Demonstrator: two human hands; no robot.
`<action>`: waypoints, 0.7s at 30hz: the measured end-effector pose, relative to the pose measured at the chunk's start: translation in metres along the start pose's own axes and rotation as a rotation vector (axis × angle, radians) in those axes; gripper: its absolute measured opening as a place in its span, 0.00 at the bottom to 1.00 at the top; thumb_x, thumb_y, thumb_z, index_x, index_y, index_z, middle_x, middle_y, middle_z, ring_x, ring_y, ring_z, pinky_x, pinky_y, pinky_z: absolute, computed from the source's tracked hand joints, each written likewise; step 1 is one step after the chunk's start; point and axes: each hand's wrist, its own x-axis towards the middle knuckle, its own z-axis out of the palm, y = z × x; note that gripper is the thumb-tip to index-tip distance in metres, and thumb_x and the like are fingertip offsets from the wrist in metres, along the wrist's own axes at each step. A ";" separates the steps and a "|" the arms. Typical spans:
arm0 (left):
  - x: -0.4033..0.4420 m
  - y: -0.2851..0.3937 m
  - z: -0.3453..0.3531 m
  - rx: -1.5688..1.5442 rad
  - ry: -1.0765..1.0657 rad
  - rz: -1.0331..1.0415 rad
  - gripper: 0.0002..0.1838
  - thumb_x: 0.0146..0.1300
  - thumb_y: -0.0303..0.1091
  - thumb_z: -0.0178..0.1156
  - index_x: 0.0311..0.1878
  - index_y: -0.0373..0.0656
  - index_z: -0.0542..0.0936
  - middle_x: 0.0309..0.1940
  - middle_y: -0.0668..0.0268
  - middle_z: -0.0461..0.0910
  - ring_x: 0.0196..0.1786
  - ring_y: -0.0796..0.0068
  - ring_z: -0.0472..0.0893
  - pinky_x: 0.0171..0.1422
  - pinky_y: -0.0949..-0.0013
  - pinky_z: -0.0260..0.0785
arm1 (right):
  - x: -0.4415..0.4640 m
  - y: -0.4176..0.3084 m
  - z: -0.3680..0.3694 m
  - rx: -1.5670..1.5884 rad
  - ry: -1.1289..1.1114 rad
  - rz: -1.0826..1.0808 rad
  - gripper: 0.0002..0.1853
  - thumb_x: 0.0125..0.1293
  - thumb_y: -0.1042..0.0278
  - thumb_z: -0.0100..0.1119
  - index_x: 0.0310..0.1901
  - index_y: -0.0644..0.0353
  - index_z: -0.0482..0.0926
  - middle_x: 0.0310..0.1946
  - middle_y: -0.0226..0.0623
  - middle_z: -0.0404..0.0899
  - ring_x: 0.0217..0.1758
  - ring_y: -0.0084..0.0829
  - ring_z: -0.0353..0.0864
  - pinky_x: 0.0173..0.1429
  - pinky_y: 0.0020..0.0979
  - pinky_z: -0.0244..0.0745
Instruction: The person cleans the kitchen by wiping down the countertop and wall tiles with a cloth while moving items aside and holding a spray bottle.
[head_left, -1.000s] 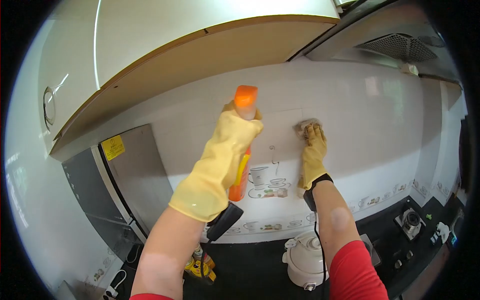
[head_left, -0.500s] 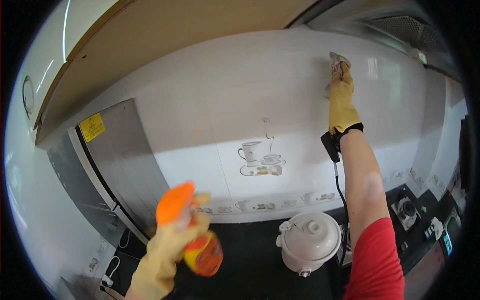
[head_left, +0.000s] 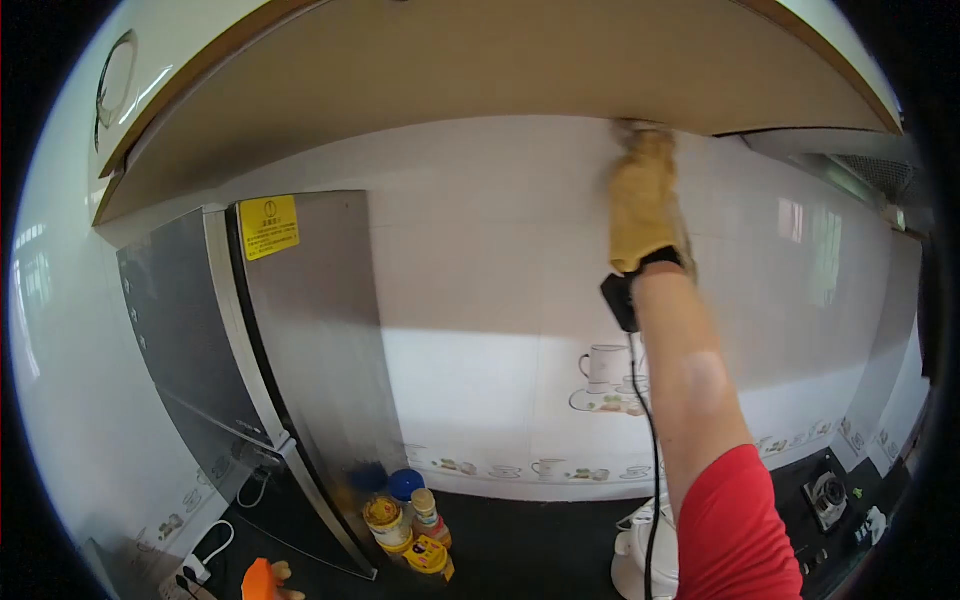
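Observation:
My right hand (head_left: 643, 200), in a yellow rubber glove, is raised to the top of the white tiled wall (head_left: 470, 260), just beneath the wooden underside of the cabinet. Its fingers press a crumpled, greyish cloth (head_left: 632, 128) to the tiles; both are blurred. A black device with a cable (head_left: 622, 300) is strapped at that wrist. At the bottom left edge, the orange head of a spray bottle (head_left: 258, 580) shows, with gloved fingertips of my left hand (head_left: 286, 578) closed beside it. The rest of that hand and the bottle lie out of frame.
Overhead runs the wall cabinet (head_left: 430, 60). A grey refrigerator (head_left: 310, 330) stands at left. Several jars (head_left: 400, 520) sit beside it on the black counter (head_left: 510, 545). A white pot (head_left: 630, 560) is partly hidden by my right arm; a gas stove (head_left: 828, 498) is at right.
The view has swung up and left, bringing the jars into sight. My right hand has moved left along the wall with the cloth, up to the cabinet. The spray bottle has dropped mostly out of frame.

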 end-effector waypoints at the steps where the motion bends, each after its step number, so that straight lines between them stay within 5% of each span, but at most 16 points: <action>1: 0.004 -0.013 -0.013 0.023 0.034 -0.032 0.44 0.49 0.10 0.56 0.72 0.44 0.59 0.62 0.62 0.71 0.40 0.77 0.75 0.45 0.74 0.73 | -0.006 -0.057 0.002 -0.302 -0.028 -0.066 0.29 0.66 0.63 0.47 0.68 0.62 0.62 0.72 0.47 0.55 0.76 0.49 0.50 0.76 0.48 0.49; 4: 0.014 -0.038 -0.035 -0.049 0.024 -0.072 0.46 0.48 0.09 0.56 0.73 0.44 0.57 0.62 0.63 0.70 0.39 0.77 0.75 0.44 0.74 0.73 | -0.022 -0.090 0.095 -0.552 -0.115 -0.104 0.27 0.65 0.63 0.49 0.66 0.57 0.65 0.69 0.40 0.60 0.73 0.45 0.56 0.74 0.45 0.53; 8: 0.031 -0.075 -0.042 -0.128 0.055 -0.053 0.47 0.48 0.10 0.57 0.74 0.47 0.54 0.62 0.64 0.69 0.40 0.76 0.75 0.44 0.73 0.73 | -0.065 -0.169 0.129 -0.438 -0.366 -0.279 0.23 0.66 0.68 0.45 0.64 0.51 0.68 0.66 0.38 0.65 0.71 0.39 0.61 0.72 0.41 0.57; 10: 0.044 -0.082 -0.035 -0.164 0.114 -0.119 0.47 0.49 0.10 0.56 0.74 0.47 0.55 0.63 0.65 0.69 0.41 0.75 0.75 0.44 0.72 0.73 | -0.063 -0.148 0.105 -0.386 -0.418 -0.742 0.24 0.65 0.69 0.46 0.64 0.51 0.69 0.65 0.37 0.66 0.70 0.37 0.62 0.71 0.40 0.58; 15: 0.041 -0.079 -0.018 -0.236 0.139 -0.038 0.45 0.51 0.10 0.55 0.74 0.48 0.55 0.63 0.66 0.69 0.43 0.73 0.75 0.44 0.70 0.74 | 0.001 -0.033 -0.004 -0.354 -0.077 -0.481 0.33 0.43 0.78 0.65 0.57 0.53 0.74 0.62 0.42 0.71 0.66 0.46 0.67 0.70 0.42 0.62; 18: 0.043 -0.106 -0.034 -0.108 0.131 -0.050 0.45 0.52 0.09 0.55 0.74 0.49 0.55 0.64 0.66 0.68 0.45 0.73 0.75 0.44 0.68 0.74 | 0.019 0.008 -0.037 -0.718 -0.014 -0.195 0.27 0.53 0.71 0.61 0.58 0.58 0.73 0.60 0.43 0.73 0.66 0.43 0.67 0.67 0.41 0.65; 20: 0.037 -0.106 -0.035 -0.502 0.261 -0.263 0.45 0.53 0.09 0.55 0.74 0.49 0.54 0.65 0.66 0.68 0.47 0.72 0.74 0.45 0.67 0.74 | 0.023 0.014 -0.014 -0.752 0.110 -0.204 0.24 0.54 0.71 0.59 0.56 0.56 0.75 0.60 0.44 0.73 0.65 0.43 0.69 0.64 0.41 0.67; 21: 0.030 -0.113 -0.034 -0.266 0.184 -0.099 0.44 0.54 0.09 0.55 0.74 0.49 0.54 0.65 0.66 0.67 0.47 0.72 0.75 0.45 0.65 0.74 | 0.020 0.008 0.003 -0.748 0.045 -0.206 0.22 0.56 0.70 0.57 0.56 0.57 0.75 0.58 0.44 0.74 0.63 0.43 0.71 0.64 0.41 0.67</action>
